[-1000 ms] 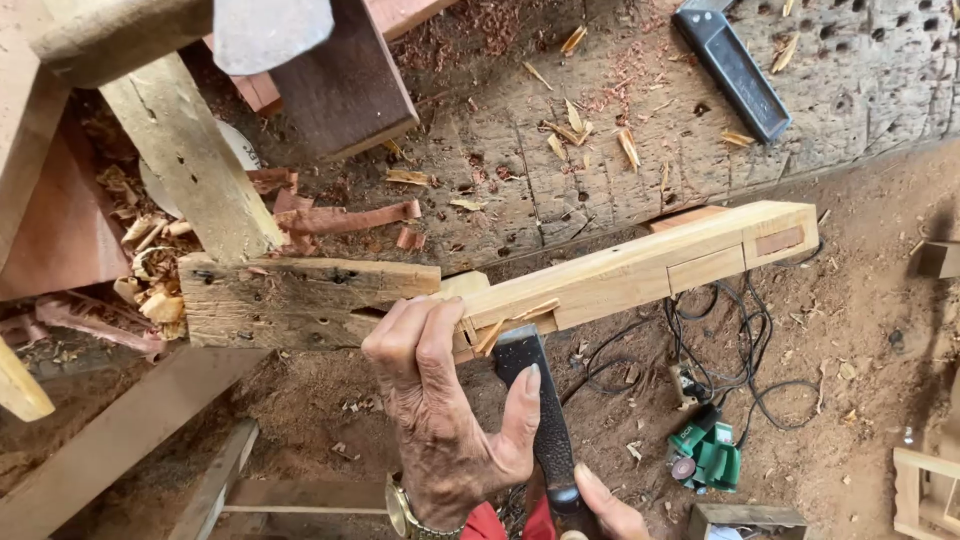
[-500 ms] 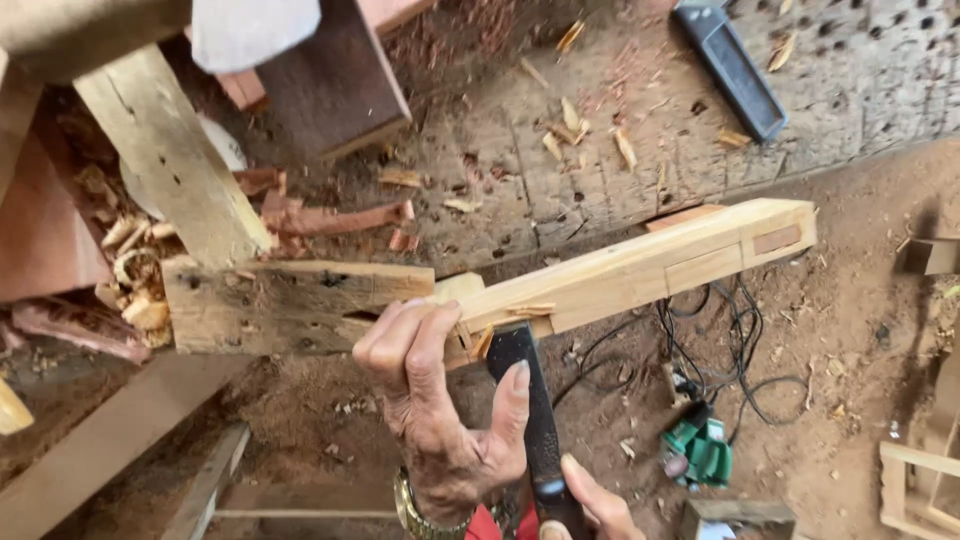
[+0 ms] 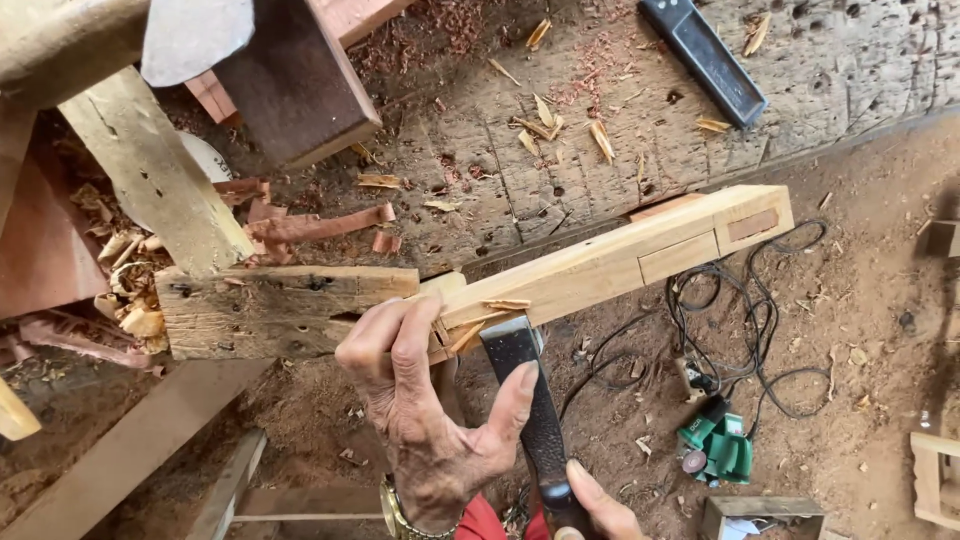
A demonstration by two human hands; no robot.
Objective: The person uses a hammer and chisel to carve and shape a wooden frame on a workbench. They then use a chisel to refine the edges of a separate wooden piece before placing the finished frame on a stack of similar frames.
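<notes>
Left hand point(image 3: 425, 410) curled over near end of pale timber piece point(image 3: 610, 262), fingers pressed together, pinning it against weathered block point(image 3: 285, 310) for steadiness. Right hand point(image 3: 600, 510) wrapped round dark chisel point(image 3: 525, 400), blade set at notch under timber. Shavings scattered across surface point(image 3: 600, 180).

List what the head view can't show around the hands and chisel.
- Right hand: cut by the bottom edge; grip unclear.
- Chisel edge: hidden under the beam.
- Left hand fingertips: curled over the beam, out of sight.
- Green tool on the floor: too small to identify.
</notes>
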